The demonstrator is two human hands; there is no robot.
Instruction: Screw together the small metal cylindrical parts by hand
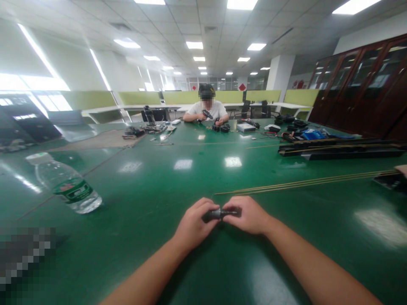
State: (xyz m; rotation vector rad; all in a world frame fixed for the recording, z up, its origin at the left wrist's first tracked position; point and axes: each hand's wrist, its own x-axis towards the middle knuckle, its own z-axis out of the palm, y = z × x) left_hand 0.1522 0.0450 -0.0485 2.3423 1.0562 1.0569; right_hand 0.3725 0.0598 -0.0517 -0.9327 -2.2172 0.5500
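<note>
My left hand (195,222) is closed around the thicker body of a small dark cylindrical tool (216,214) with a narrow tip, possibly a screwdriver. From the other side, the fingers of my right hand (249,215) pinch the thinner end, where a slim metal shaft shows. The tool lies level between both hands, just above the green tabletop (152,190). My fingers and palms hide part of it, so its exact kind is not clear. Right beyond my hands, thin brass-coloured rods (286,184) lie on the table.
A water bottle (71,186) stands at left. Black metal channels (337,149) and a cluttered pile (295,125) lie at right. Across the table a person (206,108) holds a dark power tool (207,114). More parts (149,127) sit at the far left.
</note>
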